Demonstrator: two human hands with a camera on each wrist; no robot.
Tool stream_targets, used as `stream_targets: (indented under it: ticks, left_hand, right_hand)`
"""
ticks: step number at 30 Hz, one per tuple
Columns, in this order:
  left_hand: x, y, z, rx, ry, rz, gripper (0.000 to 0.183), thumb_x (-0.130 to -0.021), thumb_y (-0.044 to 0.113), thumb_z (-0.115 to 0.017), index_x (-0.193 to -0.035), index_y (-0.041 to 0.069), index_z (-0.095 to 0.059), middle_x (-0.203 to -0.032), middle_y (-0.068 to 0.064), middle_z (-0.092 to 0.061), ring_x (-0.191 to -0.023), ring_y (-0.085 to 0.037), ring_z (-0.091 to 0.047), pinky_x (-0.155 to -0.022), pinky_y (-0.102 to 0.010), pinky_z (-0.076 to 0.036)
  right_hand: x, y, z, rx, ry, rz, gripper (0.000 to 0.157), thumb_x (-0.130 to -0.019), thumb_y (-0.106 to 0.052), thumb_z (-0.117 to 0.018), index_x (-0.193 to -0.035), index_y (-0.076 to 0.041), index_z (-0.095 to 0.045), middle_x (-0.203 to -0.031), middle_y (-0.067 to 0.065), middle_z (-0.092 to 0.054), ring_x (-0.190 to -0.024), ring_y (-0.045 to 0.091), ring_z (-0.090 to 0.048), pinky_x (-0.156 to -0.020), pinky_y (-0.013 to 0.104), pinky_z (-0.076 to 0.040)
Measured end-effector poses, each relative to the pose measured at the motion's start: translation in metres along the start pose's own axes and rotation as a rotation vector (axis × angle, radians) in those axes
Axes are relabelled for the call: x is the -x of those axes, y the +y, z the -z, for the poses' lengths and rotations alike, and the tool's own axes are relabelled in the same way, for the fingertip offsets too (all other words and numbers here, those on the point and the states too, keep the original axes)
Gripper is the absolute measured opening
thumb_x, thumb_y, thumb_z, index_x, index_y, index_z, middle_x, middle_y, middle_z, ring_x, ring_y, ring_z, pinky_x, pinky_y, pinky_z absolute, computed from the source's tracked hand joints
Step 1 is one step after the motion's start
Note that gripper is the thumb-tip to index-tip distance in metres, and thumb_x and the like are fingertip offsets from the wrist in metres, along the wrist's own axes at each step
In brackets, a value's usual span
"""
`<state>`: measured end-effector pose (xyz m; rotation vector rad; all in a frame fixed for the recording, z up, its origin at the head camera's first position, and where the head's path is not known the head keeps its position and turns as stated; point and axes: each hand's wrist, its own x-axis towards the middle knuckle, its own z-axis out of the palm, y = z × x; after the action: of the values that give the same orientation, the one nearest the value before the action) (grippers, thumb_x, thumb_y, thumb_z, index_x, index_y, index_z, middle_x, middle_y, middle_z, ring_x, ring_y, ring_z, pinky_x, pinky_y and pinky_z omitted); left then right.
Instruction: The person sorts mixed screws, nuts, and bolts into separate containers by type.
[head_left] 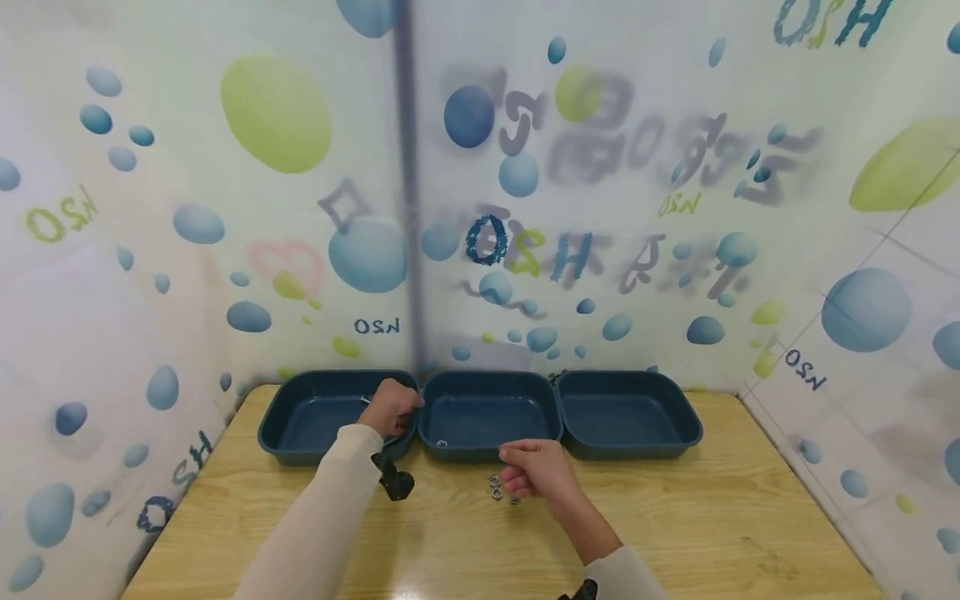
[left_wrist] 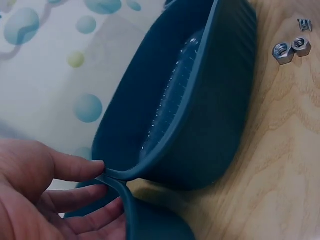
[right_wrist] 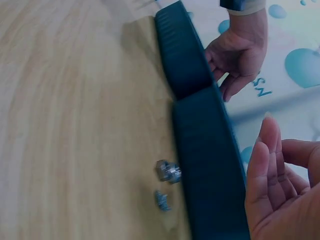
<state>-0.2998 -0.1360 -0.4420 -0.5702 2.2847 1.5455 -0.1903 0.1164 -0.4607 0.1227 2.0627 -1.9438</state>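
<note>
My left hand [head_left: 390, 407] is at the spot where the left blue bin [head_left: 300, 454] and the middle blue bin [head_left: 465, 455] meet. In the left wrist view, its thumb and fingers pinch the adjoining rims, with several fingers inside the left bin. My right hand [head_left: 543, 473] hovers by the middle bin's front edge, fingers loosely extended, and nothing shows in it. Below it on the table lie two hex nuts [left_wrist: 283, 53] and a small metal piece [left_wrist: 304, 25], its kind unclear. A small shiny ring-like piece [head_left: 442, 443] lies in the middle bin.
A third blue bin [head_left: 630, 452] stands at the right, in line with the other two. All three sit on a wooden table [head_left: 675, 533], close to a patterned curtain [head_left: 637, 333] behind. Similar curtain hangs at both sides.
</note>
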Motion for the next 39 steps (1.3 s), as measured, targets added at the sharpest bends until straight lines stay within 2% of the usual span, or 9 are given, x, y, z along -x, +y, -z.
stream_targets:
  ticks: [1,3,6,12,18,25,32,39]
  left_hand:
    - [-0.002,-0.001,-0.001,0.001,0.001,0.010,0.017,-0.091,0.003,-0.061,-0.106,-0.005,-0.056,-0.093,-0.017,-0.058,-0.085,-0.033,-0.059,-0.074,-0.043,-0.051]
    - [-0.004,-0.002,-0.001,-0.006,0.005,0.025,0.035,-0.092,0.003,-0.061,-0.124,-0.008,-0.053,-0.114,-0.024,-0.060,-0.103,-0.039,-0.061,-0.082,-0.049,-0.052]
    - [-0.007,-0.003,-0.001,-0.003,-0.002,0.048,0.042,-0.093,0.004,-0.060,-0.133,-0.007,-0.049,-0.127,-0.027,-0.056,-0.113,-0.042,-0.058,-0.090,-0.051,-0.050]
    - [-0.012,-0.007,0.000,0.021,-0.017,0.071,0.032,-0.093,0.006,-0.062,-0.124,-0.003,-0.056,-0.123,-0.024,-0.057,-0.111,-0.041,-0.059,-0.088,-0.050,-0.051]
    - [-0.016,-0.008,0.000,0.021,-0.018,0.079,0.026,-0.093,0.005,-0.063,-0.118,-0.002,-0.058,-0.120,-0.023,-0.060,-0.108,-0.040,-0.061,-0.085,-0.050,-0.052]
    - [-0.013,-0.004,0.002,0.027,-0.026,0.083,0.030,-0.094,0.007,-0.062,-0.123,-0.002,-0.058,-0.123,-0.024,-0.058,-0.111,-0.041,-0.060,-0.087,-0.050,-0.052]
    - [-0.013,-0.004,0.003,0.026,-0.037,0.080,0.039,-0.095,0.009,-0.063,-0.131,-0.001,-0.053,-0.123,-0.023,-0.058,-0.111,-0.040,-0.059,-0.088,-0.050,-0.051]
    - [-0.016,-0.005,0.001,0.025,-0.028,0.077,0.033,-0.094,0.008,-0.062,-0.125,-0.001,-0.056,-0.120,-0.021,-0.058,-0.108,-0.038,-0.061,-0.086,-0.050,-0.052]
  right_hand:
    - [-0.001,0.003,0.000,0.000,0.001,-0.003,0.034,-0.092,-0.018,-0.066,-0.117,0.005,-0.065,-0.063,0.000,-0.067,-0.050,0.007,-0.063,-0.051,0.022,-0.052]
    - [-0.004,0.009,-0.001,0.002,0.000,-0.004,0.035,-0.092,-0.017,-0.066,-0.118,0.007,-0.064,-0.062,0.000,-0.066,-0.050,0.006,-0.062,-0.049,0.022,-0.051]
    - [-0.007,0.018,-0.002,0.008,-0.001,-0.014,0.034,-0.093,-0.015,-0.064,-0.117,0.008,-0.064,-0.062,0.001,-0.066,-0.049,0.006,-0.061,-0.047,0.021,-0.050]
    - [-0.016,0.036,-0.003,0.051,0.003,-0.047,0.029,-0.092,-0.011,-0.063,-0.116,0.007,-0.065,-0.060,0.001,-0.065,-0.047,0.006,-0.059,-0.046,0.022,-0.050]
    - [-0.022,0.046,-0.007,0.078,0.012,-0.072,0.027,-0.088,-0.009,-0.067,-0.111,0.004,-0.067,-0.059,0.000,-0.065,-0.045,0.005,-0.059,-0.043,0.023,-0.049]
    - [-0.026,0.051,-0.011,0.109,0.008,-0.090,0.028,-0.086,-0.011,-0.070,-0.111,0.002,-0.068,-0.060,0.000,-0.065,-0.046,0.007,-0.059,-0.042,0.024,-0.048]
    - [-0.028,0.055,-0.012,0.133,0.002,-0.062,0.033,-0.086,-0.010,-0.069,-0.115,0.003,-0.065,-0.061,0.002,-0.065,-0.046,0.008,-0.059,-0.043,0.025,-0.049]
    - [-0.029,0.057,-0.013,0.152,0.011,-0.063,0.031,-0.085,-0.009,-0.069,-0.114,0.002,-0.066,-0.061,0.002,-0.065,-0.045,0.008,-0.059,-0.042,0.025,-0.048]
